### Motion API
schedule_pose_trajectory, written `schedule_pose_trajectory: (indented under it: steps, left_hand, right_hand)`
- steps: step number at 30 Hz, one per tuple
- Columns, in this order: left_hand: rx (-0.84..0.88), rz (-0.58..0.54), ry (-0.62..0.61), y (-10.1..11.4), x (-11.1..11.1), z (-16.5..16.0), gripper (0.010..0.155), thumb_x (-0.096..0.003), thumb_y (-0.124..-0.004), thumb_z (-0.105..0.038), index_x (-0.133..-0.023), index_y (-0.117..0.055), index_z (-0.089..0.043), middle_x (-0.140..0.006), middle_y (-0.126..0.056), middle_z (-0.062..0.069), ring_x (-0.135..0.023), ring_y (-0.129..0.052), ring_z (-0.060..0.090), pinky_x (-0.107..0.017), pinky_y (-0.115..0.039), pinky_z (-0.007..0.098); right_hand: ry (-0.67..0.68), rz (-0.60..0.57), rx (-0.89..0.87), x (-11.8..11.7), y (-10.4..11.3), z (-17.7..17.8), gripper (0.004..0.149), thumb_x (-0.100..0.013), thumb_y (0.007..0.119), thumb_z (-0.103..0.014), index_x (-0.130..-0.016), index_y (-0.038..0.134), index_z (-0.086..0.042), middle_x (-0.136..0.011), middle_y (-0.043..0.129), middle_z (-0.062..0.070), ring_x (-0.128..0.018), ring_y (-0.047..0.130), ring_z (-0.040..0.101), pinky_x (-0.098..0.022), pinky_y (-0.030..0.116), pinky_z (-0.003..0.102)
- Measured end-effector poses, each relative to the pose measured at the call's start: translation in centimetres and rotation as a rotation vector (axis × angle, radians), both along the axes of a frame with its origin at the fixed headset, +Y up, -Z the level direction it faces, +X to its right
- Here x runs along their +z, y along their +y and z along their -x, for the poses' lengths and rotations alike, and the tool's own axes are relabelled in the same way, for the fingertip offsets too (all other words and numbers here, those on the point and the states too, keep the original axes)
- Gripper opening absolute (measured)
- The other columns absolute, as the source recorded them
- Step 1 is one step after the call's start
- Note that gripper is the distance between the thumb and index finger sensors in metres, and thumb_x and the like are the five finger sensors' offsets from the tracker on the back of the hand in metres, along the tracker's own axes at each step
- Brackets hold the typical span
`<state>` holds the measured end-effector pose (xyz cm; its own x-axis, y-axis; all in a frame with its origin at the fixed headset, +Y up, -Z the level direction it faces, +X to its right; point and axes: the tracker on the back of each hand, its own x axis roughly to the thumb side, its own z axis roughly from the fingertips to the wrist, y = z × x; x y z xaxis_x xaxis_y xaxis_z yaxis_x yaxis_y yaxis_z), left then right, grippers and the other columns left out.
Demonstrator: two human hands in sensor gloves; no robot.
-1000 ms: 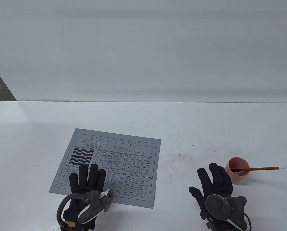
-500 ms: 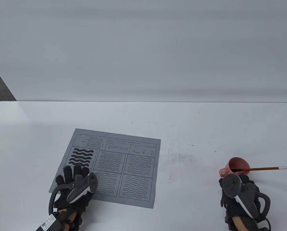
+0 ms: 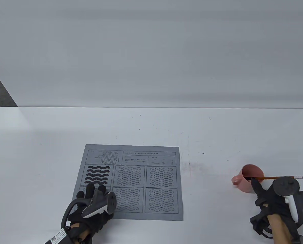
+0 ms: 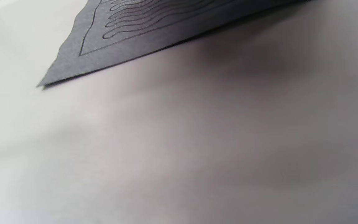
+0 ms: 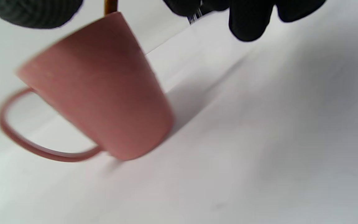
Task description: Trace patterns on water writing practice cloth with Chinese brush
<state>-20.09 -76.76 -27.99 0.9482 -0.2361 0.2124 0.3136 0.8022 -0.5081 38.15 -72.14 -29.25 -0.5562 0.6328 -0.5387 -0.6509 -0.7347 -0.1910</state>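
The grey water-writing cloth [image 3: 146, 178] lies flat on the white table [image 3: 151, 124], its edges square to me. One cell holds dark traced waves [image 3: 98, 175]; the other cells show only outlines. My left hand [image 3: 91, 195] rests on the cloth's lower-left cell with its fingers stretched out. The cloth's corner shows in the left wrist view [image 4: 154, 28]. The brush [image 3: 268, 178] lies across the pink cup [image 3: 245, 185], tip inside, handle pointing right. My right hand [image 3: 263, 188] is at the brush shaft just right of the cup. The tracker hides its fingers. The right wrist view shows the cup [image 5: 98, 93], the shaft [image 5: 110, 6] and fingertips [image 5: 247, 21] above.
The cup's handle [image 3: 235, 180] points left. The table's far edge meets a white backdrop [image 3: 151, 63]. Faint scuff marks [image 3: 189, 165] lie between cloth and cup.
My left hand has slid the cloth to the right and turned it square. My right hand has moved right from beside the cup to the brush handle, and the cup's handle has come into sight.
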Motion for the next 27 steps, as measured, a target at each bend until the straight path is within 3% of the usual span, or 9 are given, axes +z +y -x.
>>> schedule_pose_trajectory:
  steps: [3, 5, 7, 10, 13, 23, 27]
  left_hand:
    - [0.013, 0.02, -0.08, -0.1, 0.8, -1.5, 0.081, -0.045, -0.053, -0.061, -0.107, -0.002, -0.049, -0.107, 0.024, 0.0, -0.107, 0.012, 0.045, -0.077, -0.014, 0.072]
    - [0.002, 0.01, -0.099, 0.0, 0.9, -1.9, 0.076, -0.045, -0.053, -0.06, -0.106, -0.008, -0.051, -0.107, 0.023, 0.002, -0.107, 0.011, 0.046, -0.077, -0.015, 0.072]
    - [-0.015, 0.015, -0.085, -0.2, 0.7, -1.7, 0.079, -0.0445, -0.054, -0.061, -0.103, -0.002, -0.055, -0.11, 0.019, 0.003, -0.108, 0.007, 0.048, -0.077, -0.017, 0.072]
    - [0.05, 0.088, -0.054, -0.6, 0.2, -0.7, 0.076, -0.0435, -0.053, -0.061, -0.099, -0.001, -0.06, -0.116, 0.009, 0.006, -0.11, -0.001, 0.049, -0.078, -0.022, 0.071]
    - [0.104, 0.134, -0.03, -1.0, -0.1, -0.2, 0.075, -0.0437, -0.053, -0.061, -0.096, 0.001, -0.063, -0.113, 0.013, 0.003, -0.11, 0.0, 0.048, -0.078, -0.022, 0.071]
    - [0.072, 0.1, -0.151, -1.0, 1.1, -2.4, 0.075, -0.0428, -0.053, -0.062, -0.097, -0.001, -0.062, -0.115, 0.01, 0.003, -0.11, 0.002, 0.045, -0.078, -0.02, 0.071]
    - [0.096, 0.08, -0.17, -0.7, 1.4, -3.0, 0.083, -0.0435, -0.053, -0.061, -0.1, 0.007, -0.05, -0.116, 0.005, -0.003, -0.111, 0.0, 0.044, -0.078, -0.019, 0.071]
  right_hand:
    - [-0.021, -0.231, -0.259, -0.6, -1.1, -1.1, 0.089, -0.044, 0.067, -0.059, -0.106, 0.031, -0.008, -0.107, 0.016, 0.03, -0.092, 0.043, 0.056, -0.065, 0.041, 0.071]
    - [-0.042, -0.283, -0.273, -0.8, -1.4, -1.5, 0.079, -0.046, 0.072, -0.054, -0.106, 0.039, -0.013, -0.107, 0.017, 0.03, -0.092, 0.041, 0.056, -0.065, 0.04, 0.071]
    - [-0.028, -0.3, -0.237, -0.9, -1.3, -1.6, 0.067, -0.049, 0.073, -0.049, -0.104, 0.048, -0.02, -0.107, 0.02, 0.029, -0.092, 0.043, 0.055, -0.065, 0.042, 0.07]
    - [-0.028, -0.363, -0.201, -0.9, -0.7, -1.2, 0.054, -0.05, 0.075, -0.042, -0.098, 0.065, -0.021, -0.108, 0.028, 0.029, -0.091, 0.048, 0.054, -0.064, 0.045, 0.069]
    - [0.004, -0.369, -0.182, -1.0, -0.4, -0.7, 0.05, -0.051, 0.076, -0.04, -0.096, 0.068, -0.021, -0.108, 0.032, 0.03, -0.091, 0.05, 0.054, -0.064, 0.046, 0.07]
    - [0.057, -0.368, -0.055, -0.9, 0.5, 0.1, 0.047, -0.051, 0.073, -0.04, -0.089, 0.078, -0.014, -0.106, 0.046, 0.029, -0.088, 0.058, 0.053, -0.062, 0.05, 0.07]
    - [0.079, -0.366, -0.035, -0.9, 0.8, 0.5, 0.047, -0.05, 0.073, -0.04, -0.087, 0.081, -0.012, -0.105, 0.052, 0.027, -0.086, 0.063, 0.052, -0.061, 0.053, 0.069]
